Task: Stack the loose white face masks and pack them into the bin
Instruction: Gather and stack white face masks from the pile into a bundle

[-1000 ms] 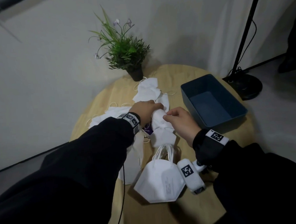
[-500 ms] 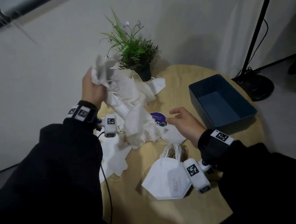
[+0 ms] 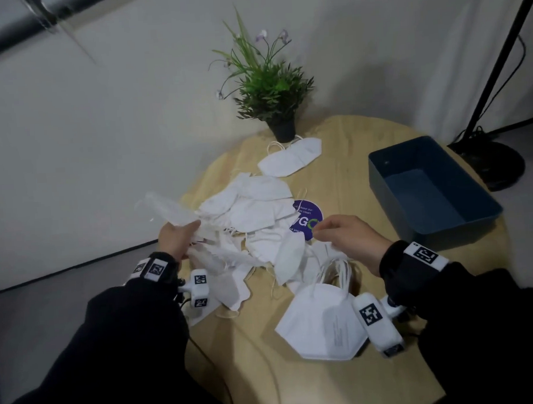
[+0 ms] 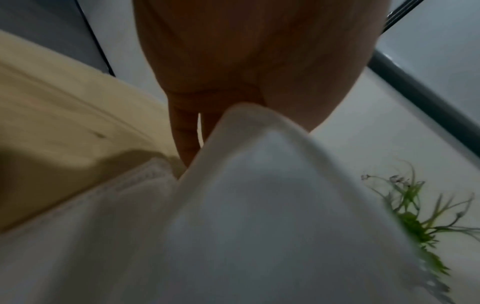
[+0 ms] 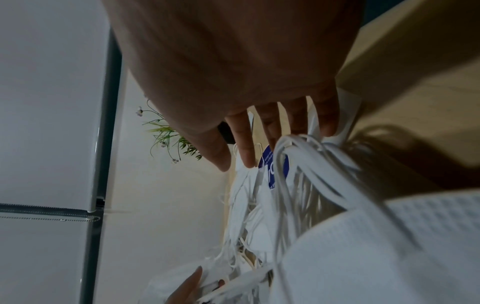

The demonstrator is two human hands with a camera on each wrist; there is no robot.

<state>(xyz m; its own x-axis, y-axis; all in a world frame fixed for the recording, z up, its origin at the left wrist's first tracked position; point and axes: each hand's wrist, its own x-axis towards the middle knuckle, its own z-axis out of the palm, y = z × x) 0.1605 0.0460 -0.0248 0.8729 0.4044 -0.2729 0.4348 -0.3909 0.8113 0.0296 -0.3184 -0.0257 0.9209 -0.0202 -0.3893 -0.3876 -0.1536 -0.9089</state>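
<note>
Loose white masks [image 3: 259, 214] lie spread in a heap at the middle of the round wooden table [image 3: 349, 154]. My left hand [image 3: 177, 240] grips one white mask [image 3: 166, 207] at the heap's left edge; it sticks up and to the left. In the left wrist view this mask [image 4: 246, 205] fills the frame below my palm. My right hand [image 3: 344, 234] hovers over the heap's right side with straight, spread fingers [image 5: 244, 148], holding nothing. A neat stack of masks [image 3: 324, 325] lies under my right wrist. The dark blue bin [image 3: 439, 223] stands to the right with nothing in it.
A potted plant [image 3: 271, 90] stands at the table's far edge, with one more mask [image 3: 291, 160] lying before it. A purple round sticker [image 3: 309, 218] shows beside the heap. A black lamp stand [image 3: 491, 162] sits on the floor beyond the bin.
My left hand raised a bunch of masks high, then came down; most of them now lie spread on the table and one stays in its grip. My right hand barely moved.
</note>
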